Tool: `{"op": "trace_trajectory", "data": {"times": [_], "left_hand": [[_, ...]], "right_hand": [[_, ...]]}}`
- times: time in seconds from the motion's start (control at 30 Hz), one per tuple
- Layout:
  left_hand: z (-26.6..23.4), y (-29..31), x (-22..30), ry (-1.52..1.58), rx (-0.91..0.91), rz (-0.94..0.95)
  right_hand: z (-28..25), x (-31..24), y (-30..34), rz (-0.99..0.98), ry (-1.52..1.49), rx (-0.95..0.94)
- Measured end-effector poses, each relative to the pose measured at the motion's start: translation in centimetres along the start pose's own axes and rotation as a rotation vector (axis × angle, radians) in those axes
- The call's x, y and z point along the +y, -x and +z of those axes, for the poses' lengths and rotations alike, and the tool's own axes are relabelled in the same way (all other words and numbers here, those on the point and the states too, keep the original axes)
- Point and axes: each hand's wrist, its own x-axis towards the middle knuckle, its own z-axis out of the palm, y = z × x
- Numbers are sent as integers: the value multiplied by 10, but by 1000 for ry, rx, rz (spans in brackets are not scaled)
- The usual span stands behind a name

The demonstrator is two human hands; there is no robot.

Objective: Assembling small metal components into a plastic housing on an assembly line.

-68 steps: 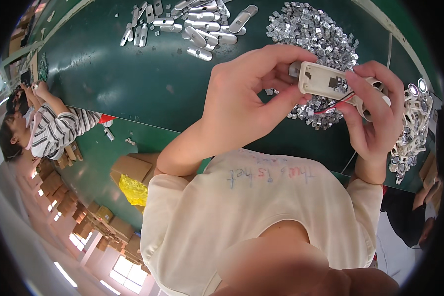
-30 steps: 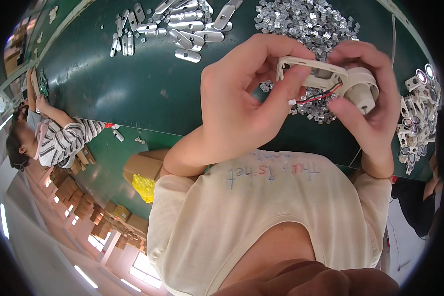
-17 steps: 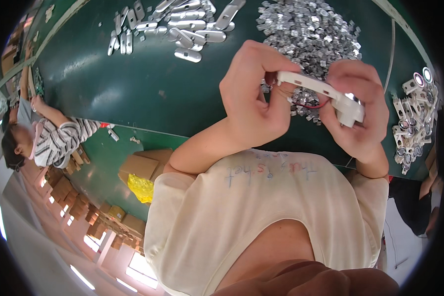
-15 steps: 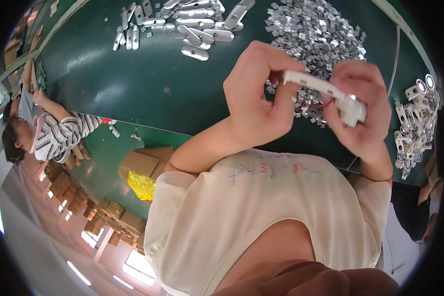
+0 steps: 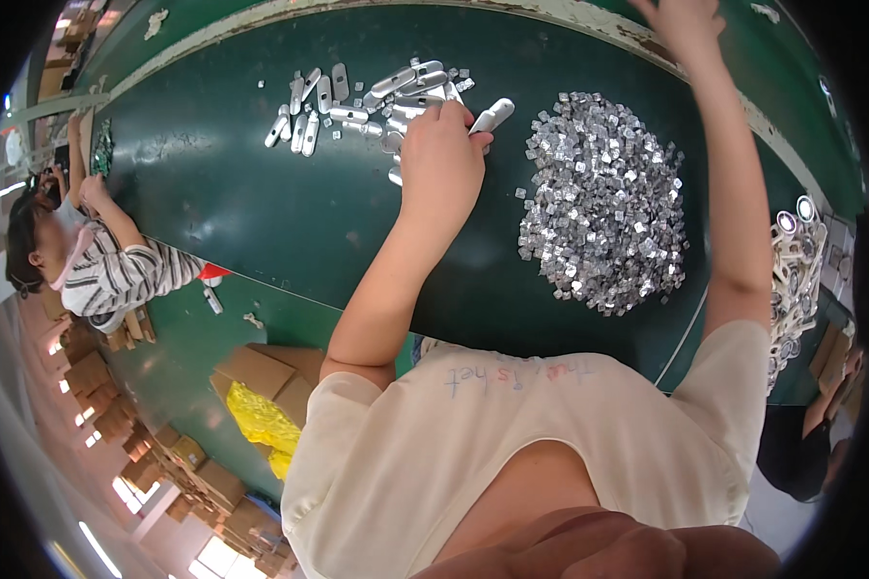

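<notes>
My left hand (image 5: 441,154) is among the silver elongated, round-ended metal covers (image 5: 309,133) on the green table. Its fingers are curled, and what they grip is hidden. A white edge (image 5: 451,92) shows just past the fingertips. One silver cover (image 5: 493,116) touches or lies close to the thumb and index finger; I cannot tell which. My right hand (image 5: 686,24) is stretched to the table's far side, partly cut off by the top of the picture. Its visible fingers are spread, with nothing seen in them.
A large heap of small shiny square pieces (image 5: 603,203) lies between my arms. White parts with round lenses (image 5: 792,261) are piled at the right. A raised, worn rail (image 5: 589,31) borders the far side. A person in stripes (image 5: 116,270) works at the left, near cardboard boxes (image 5: 266,372).
My hands have parted from the white part they held together over the square pieces. The left moved to the silver covers, the right to the far side. The view has shifted.
</notes>
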Motion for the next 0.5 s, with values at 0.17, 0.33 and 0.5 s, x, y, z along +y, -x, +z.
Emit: {"op": "trace_trajectory", "data": {"times": [0.17,0.33,0.5], "left_hand": [[-20,12,-15,204,100,21],[-39,9,-6,913,-183,-283],[-47,21,-10,1287,-196,-330]], "right_hand": [[-7,-68,73,-651,-697,-349],[1,-75,87,-561,-597,-442],[-5,-79,103,-579,-533,-380]]}}
